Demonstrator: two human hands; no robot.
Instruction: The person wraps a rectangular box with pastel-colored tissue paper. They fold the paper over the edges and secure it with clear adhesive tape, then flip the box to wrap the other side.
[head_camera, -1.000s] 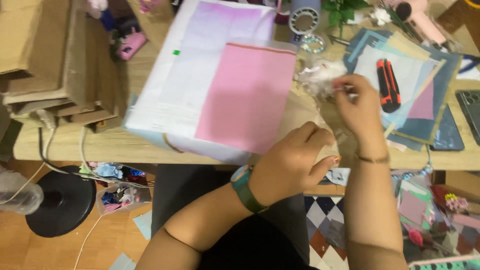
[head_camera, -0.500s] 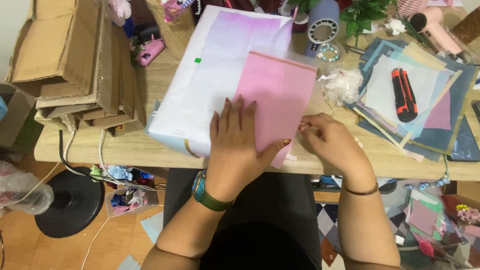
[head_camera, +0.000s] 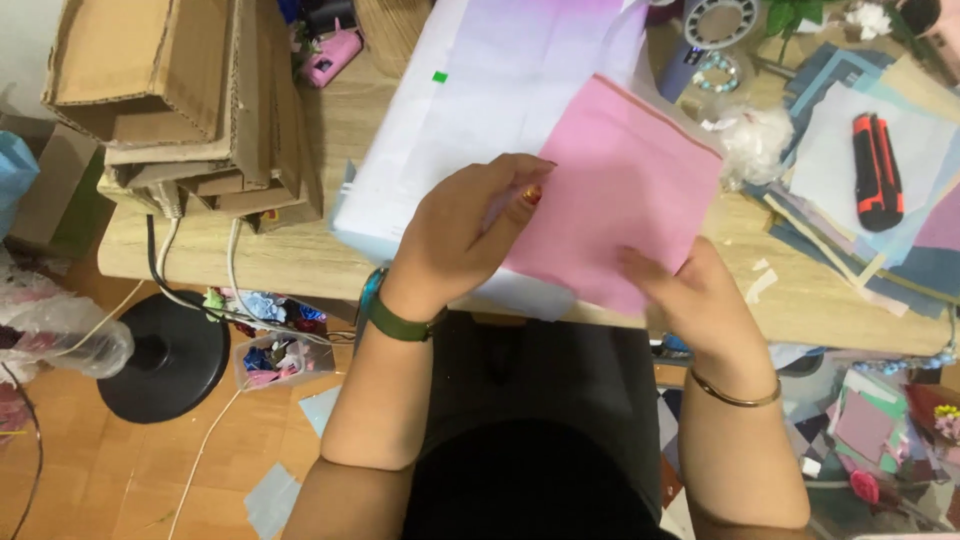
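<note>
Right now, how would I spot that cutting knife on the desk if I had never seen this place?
Start at the wooden table and go to its right end, where a fanned pile of blue and grey paper sheets lies. On a pale sheet on top rests the utility knife, lying lengthwise, apart from both hands. It is the only orange-red and black thing among those soft paper colours.

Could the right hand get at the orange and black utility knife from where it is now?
Probably yes. The right hand is at the near edge of the pink sheet, and the utility knife lies uncovered on the stack of paper sheets further right, with nothing standing between them.
</note>
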